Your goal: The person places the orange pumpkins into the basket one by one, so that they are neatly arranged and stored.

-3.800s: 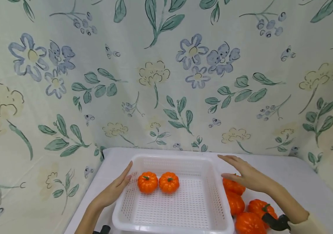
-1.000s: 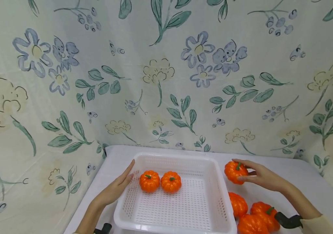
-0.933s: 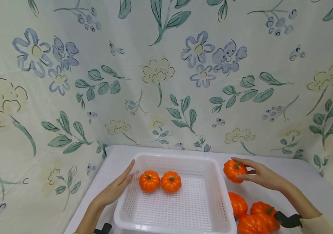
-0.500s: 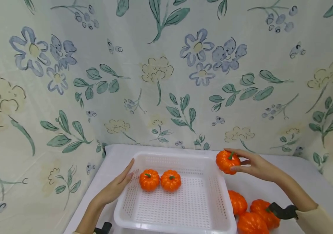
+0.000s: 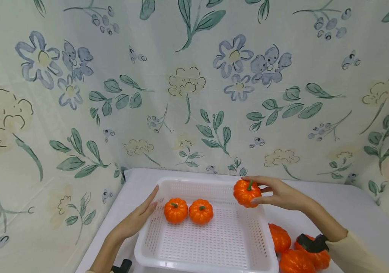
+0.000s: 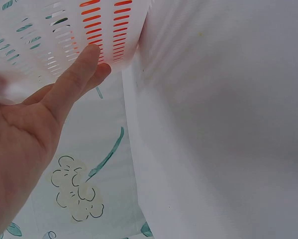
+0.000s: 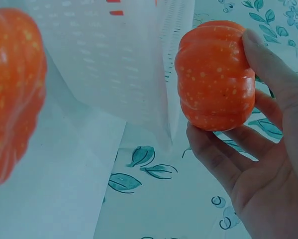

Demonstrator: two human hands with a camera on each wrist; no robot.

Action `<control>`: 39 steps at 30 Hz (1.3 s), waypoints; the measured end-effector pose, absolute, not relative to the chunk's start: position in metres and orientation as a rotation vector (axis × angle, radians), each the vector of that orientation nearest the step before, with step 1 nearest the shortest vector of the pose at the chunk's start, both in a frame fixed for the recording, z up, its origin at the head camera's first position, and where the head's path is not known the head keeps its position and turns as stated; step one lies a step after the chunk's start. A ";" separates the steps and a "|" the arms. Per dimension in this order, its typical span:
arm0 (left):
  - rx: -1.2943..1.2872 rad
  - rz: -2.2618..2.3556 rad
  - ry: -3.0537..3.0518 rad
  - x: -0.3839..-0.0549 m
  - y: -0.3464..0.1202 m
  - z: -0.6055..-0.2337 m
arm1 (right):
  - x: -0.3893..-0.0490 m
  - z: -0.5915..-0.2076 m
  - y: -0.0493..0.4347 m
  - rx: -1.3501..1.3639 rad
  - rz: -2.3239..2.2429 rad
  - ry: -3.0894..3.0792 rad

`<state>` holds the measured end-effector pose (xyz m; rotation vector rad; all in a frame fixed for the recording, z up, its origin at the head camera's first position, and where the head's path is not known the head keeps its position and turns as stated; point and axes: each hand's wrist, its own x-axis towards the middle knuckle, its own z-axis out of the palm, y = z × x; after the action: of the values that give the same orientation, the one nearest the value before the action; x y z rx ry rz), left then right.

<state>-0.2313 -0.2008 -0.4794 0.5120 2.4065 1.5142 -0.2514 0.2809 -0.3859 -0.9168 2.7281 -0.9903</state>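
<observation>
My right hand grips a small orange pumpkin with a green stem, thumb on one side and fingers on the other. In the head view this pumpkin overlaps the back right corner of the white perforated basket. The right wrist view shows the same held pumpkin beside the basket wall. My left hand lies with straight fingers along the basket's left side; in the left wrist view its fingers touch the slotted wall. Two pumpkins sit side by side inside the basket, towards the back left.
Several more orange pumpkins are grouped on the white-covered table, right of the basket. One of them looms at the left of the right wrist view. Behind the table hangs a floral curtain. A dark strap circles the right wrist.
My right hand took a pumpkin from the group on the right, lifted it, and carried it left to the basket's back right corner. The left hand stays at the basket's side.
</observation>
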 end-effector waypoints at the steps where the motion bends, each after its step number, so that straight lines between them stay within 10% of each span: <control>1: 0.510 1.513 2.410 -0.231 -0.201 -0.479 | -0.252 -0.388 0.278 -0.918 -0.989 2.717; 39: 0.564 1.543 2.374 -0.233 -0.202 -0.481 | -0.268 -0.417 0.225 -0.960 -0.903 2.451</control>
<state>-0.2325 -0.2021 -0.4808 0.5643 2.3739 1.5427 -0.2682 0.2251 -0.4171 -0.9598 2.4514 -0.9026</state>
